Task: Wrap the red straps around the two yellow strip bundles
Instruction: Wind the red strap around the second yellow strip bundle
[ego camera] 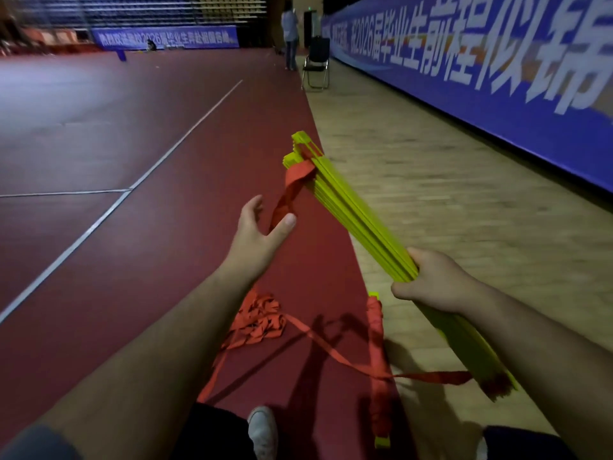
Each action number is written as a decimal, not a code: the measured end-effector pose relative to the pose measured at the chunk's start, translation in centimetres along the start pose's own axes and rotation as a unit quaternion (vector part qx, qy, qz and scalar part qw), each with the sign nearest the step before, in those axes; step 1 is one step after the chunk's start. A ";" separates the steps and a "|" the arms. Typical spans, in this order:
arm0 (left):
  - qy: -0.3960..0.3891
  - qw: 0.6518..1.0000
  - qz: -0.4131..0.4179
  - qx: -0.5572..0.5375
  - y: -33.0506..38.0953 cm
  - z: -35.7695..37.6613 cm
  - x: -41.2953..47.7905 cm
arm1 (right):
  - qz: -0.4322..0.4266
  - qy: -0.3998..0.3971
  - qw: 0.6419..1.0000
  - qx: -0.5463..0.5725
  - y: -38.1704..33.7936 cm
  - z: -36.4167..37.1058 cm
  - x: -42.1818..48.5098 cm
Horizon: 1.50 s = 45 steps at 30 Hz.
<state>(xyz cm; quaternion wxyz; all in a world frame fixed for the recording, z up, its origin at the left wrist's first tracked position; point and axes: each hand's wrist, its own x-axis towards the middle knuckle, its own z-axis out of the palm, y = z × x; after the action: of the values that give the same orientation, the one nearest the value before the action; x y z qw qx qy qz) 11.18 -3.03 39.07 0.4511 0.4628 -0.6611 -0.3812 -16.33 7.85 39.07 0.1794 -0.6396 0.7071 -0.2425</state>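
1. The right hand (428, 283) is closed in a fist round the middle of a long bundle of flat yellow strips (351, 207); it holds the bundle in the air on a slant, far end higher and away from the body.
2. The left hand (262, 234) is raised beside the bundle's far half, thumb straight, fingers loosely curled; a red fabric strap (292, 190) comes down from the bundle's far end and passes between thumb and fingers, touching the thumb; I cannot tell whether it is pinched.
3. The near end of the held bundle is wound in red too; a flat red strap tail (331, 350) runs from there across the floor to a loose heap of red strap (262, 322).
4. A second yellow strip bundle (376, 327), wrapped in red along most of its length with yellow ends showing, lies on the floor between the forearms; it rests where the dark red court mat (132, 127) meets the pale wooden flooring (431, 161).
5. A white shoe (263, 426) shows below; farther off stand a black folding chair (315, 68) and a person (290, 34); a blue banner with white characters (497, 78) lines the right side.
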 end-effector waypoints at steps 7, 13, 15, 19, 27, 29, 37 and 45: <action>-0.015 0.994 0.082 -0.066 1.5 -0.1 1.3 | -0.007 -0.027 0.999 0.026 0.5 0.4 -0.2; 0.077 0.995 0.052 -0.033 0.6 -2.0 1.5 | 0.029 -0.038 0.993 0.105 0.7 1.9 -0.3; 0.064 0.994 0.056 -0.062 1.1 -2.5 1.3 | 0.050 -0.048 0.987 0.144 0.7 2.3 -0.4; -0.074 0.996 0.044 0.022 1.8 -3.2 0.7 | 0.071 -0.046 0.979 0.186 0.4 2.9 -0.5; 0.002 0.995 0.041 0.087 0.2 -3.8 0.8 | 0.055 -0.009 0.981 0.188 0.2 0.6 0.2; -0.011 0.999 0.015 0.026 0.5 -3.3 0.7 | 0.040 -0.022 0.988 0.144 -0.4 0.7 0.2; -0.147 0.973 -0.048 -0.172 5.6 1.0 1.1 | 0.052 -0.067 0.974 0.212 -1.7 1.8 0.3; -0.146 0.989 0.006 -0.002 2.1 2.2 0.8 | 0.078 0.025 0.931 0.356 -3.8 -2.5 1.9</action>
<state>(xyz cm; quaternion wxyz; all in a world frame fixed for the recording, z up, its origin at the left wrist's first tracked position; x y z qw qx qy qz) 8.41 -2.97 40.57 0.3531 0.3973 -0.7221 -0.4428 -14.84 6.01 43.45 0.3960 -0.4704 0.6258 -0.4798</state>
